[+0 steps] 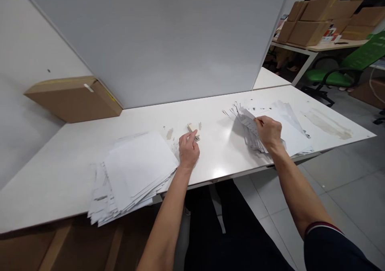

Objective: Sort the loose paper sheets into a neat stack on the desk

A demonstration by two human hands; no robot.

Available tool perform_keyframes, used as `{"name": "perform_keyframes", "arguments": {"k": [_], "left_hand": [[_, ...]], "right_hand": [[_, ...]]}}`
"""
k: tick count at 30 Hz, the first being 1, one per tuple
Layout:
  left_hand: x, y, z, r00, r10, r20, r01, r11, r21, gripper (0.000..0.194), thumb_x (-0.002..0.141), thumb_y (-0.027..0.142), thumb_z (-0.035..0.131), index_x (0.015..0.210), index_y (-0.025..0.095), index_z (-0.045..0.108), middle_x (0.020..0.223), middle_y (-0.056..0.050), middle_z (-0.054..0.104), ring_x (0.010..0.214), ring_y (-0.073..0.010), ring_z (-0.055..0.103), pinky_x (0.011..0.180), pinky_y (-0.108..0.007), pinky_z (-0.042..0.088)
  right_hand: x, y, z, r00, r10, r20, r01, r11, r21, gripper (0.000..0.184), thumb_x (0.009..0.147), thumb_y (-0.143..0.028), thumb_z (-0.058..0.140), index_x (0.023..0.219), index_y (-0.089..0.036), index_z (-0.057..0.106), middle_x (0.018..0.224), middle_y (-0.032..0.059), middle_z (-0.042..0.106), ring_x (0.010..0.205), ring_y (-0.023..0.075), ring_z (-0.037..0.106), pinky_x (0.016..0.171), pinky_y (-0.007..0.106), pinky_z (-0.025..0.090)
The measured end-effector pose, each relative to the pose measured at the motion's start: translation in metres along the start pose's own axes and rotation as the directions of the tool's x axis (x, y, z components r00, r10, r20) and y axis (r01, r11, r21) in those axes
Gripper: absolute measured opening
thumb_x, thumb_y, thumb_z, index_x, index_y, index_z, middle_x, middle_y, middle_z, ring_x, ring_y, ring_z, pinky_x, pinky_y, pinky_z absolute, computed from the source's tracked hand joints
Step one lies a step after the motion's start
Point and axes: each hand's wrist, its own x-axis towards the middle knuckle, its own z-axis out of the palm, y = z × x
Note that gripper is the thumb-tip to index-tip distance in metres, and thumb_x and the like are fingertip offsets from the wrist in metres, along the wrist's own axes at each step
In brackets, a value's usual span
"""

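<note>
Near the middle of the white table, my left hand (189, 147) is closed at the near end of a small cream stapler (191, 128), with fingertips on it and the underside hidden. My right hand (268, 130) pinches the edge of a paper sheet (248, 115) with thumb and fingers, lifted at a tilt above a loose pile of papers (255, 141). How many sheets are in the pinch I cannot tell. More white sheets (288, 120) spread out under and beyond that hand. To the left lies a thick, uneven stack of paper (138, 162), overhanging the table's front edge.
A whiteboard (186, 42) stands along the back of the table (69, 150). A flat cardboard box (78, 98) leans at the back left. On another desk at the far right are several cardboard boxes (313, 26), with a green chair (327, 77) beside it.
</note>
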Motion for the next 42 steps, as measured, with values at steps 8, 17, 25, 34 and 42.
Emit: {"name": "perform_keyframes", "arguments": {"k": [8,17,25,34,42], "left_hand": [[0.0,0.013,-0.003,0.951,-0.164,0.261,0.306,0.587,-0.749,0.063,0.071,0.042,0.068,0.128,0.021,0.049,0.115,-0.011,0.06,0.099,-0.0187,0.06,0.089,-0.034,0.047],[0.005,0.018,-0.015,0.795,-0.455,0.401,0.505,0.13,-0.853,0.031,0.067,0.042,0.071,0.081,0.014,0.067,0.074,-0.003,0.069,0.082,-0.0166,0.065,0.078,-0.028,0.052],[0.012,0.019,-0.011,0.773,-0.577,0.265,0.395,0.11,-0.912,0.036,0.059,0.038,0.078,0.085,0.015,0.066,0.083,-0.003,0.071,0.089,-0.0161,0.065,0.087,-0.029,0.049],[0.016,0.017,-0.018,0.737,-0.598,0.315,0.421,0.041,-0.906,0.043,0.054,0.036,0.081,0.089,0.017,0.066,0.087,-0.003,0.072,0.093,-0.0179,0.065,0.092,-0.033,0.046],[0.015,0.015,-0.019,0.751,-0.566,0.339,0.421,0.014,-0.907,0.048,0.056,0.037,0.08,0.098,0.018,0.065,0.09,-0.004,0.072,0.092,-0.0178,0.066,0.089,-0.031,0.049]], "right_hand": [[-0.015,-0.058,-0.027,0.975,0.147,0.166,-0.22,0.544,0.81,0.027,0.065,-0.041,0.071,0.064,-0.019,0.055,0.059,-0.0019,0.056,0.053,0.0116,0.05,0.051,0.026,0.042],[-0.04,-0.093,0.004,0.838,0.026,0.545,-0.529,0.284,0.8,0.037,0.061,-0.05,0.072,0.065,-0.019,0.054,0.055,-0.0044,0.05,0.045,0.0075,0.041,0.041,0.021,0.031],[-0.033,-0.076,-0.008,0.983,0.081,0.168,-0.176,0.694,0.698,0.032,0.079,-0.047,0.056,0.068,-0.017,0.059,0.062,-0.0009,0.053,0.058,0.0117,0.047,0.052,0.023,0.037],[-0.015,-0.041,-0.032,0.962,-0.093,-0.257,0.143,0.973,0.184,0.03,0.09,-0.037,0.039,0.102,-0.017,0.059,0.074,0.0057,0.062,0.061,0.016,0.053,0.06,0.028,0.042],[-0.022,-0.075,-0.021,0.955,-0.298,0.003,0.276,0.89,0.363,0.039,0.091,-0.028,0.032,0.122,-0.022,0.054,0.1,0.0078,0.066,0.077,0.0178,0.059,0.07,0.031,0.044]]}}
